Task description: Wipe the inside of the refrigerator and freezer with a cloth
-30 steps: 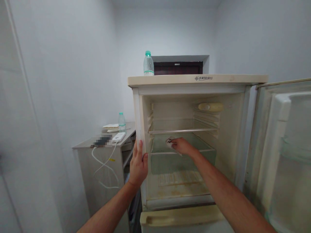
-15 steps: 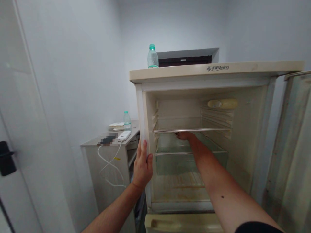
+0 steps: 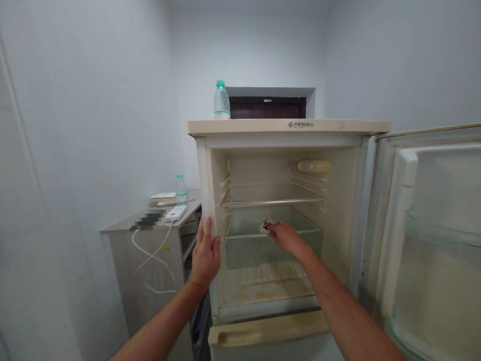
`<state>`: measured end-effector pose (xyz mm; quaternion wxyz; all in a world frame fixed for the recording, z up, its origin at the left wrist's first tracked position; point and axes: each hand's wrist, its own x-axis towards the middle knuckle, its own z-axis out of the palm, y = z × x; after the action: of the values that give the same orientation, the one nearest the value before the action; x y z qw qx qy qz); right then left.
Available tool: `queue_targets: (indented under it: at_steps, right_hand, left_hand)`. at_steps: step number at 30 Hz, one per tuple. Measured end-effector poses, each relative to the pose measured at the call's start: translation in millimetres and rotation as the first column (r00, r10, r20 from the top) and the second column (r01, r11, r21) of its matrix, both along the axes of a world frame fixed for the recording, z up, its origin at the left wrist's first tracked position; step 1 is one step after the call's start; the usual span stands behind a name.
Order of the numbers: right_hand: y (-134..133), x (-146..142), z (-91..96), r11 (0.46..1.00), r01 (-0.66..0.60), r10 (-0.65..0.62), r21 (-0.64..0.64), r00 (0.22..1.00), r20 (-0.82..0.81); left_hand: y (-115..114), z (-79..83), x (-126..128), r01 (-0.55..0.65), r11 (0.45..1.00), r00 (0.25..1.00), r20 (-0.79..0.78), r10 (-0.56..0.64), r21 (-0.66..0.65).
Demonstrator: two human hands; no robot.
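The right hand (image 3: 286,235) is inside the open fridge (image 3: 289,126), fingers pinched around a small crumpled cloth (image 3: 266,225) that sticks out just beyond the fingertips. Hand and cloth sit on the lower glass shelf (image 3: 244,229), near its front edge, with the forearm running back out of the cabinet toward the camera. Just above the hand is the upper glass shelf (image 3: 270,198), bare. Below the hand, under the lower shelf, there is a clear drawer (image 3: 248,253), and beneath that the stained fridge floor (image 3: 263,286).

The left hand (image 3: 205,251) is well to the left of the right one, wrapped on the fridge's left front frame (image 3: 203,185), fingers laid flat up the outer face and the thumb hooked around the inner edge.

Far right of the right hand, the fridge door (image 3: 432,235) stands swung wide. High above the left hand a water bottle (image 3: 221,101) with a green cap stands on the fridge top. Left of the left hand is a grey worktop (image 3: 124,228), carrying a second bottle (image 3: 181,190), a white power bank (image 3: 176,213) and a white cable (image 3: 150,255) hanging down its front.
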<state>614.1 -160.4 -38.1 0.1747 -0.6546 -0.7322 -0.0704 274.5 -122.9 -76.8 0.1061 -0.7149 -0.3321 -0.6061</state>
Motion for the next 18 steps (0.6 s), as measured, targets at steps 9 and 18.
queue_targets:
  at_steps: [9, 18]
  right_hand:
    - [55.8, 33.9, 25.6, 0.989, 0.101, -0.088, 0.112, 0.989, -0.117]
    - [167.3, 80.8, 28.3, 0.999, 0.049, -0.052, -0.021, 0.983, -0.175]
  left_hand:
    - [-1.2, 0.8, 1.0, -0.002, 1.000, 1.000, 0.012, 0.002, -0.006]
    - [2.1, -3.0, -1.8, -0.018, 0.999, 1.000, 0.002, 0.018, 0.029]
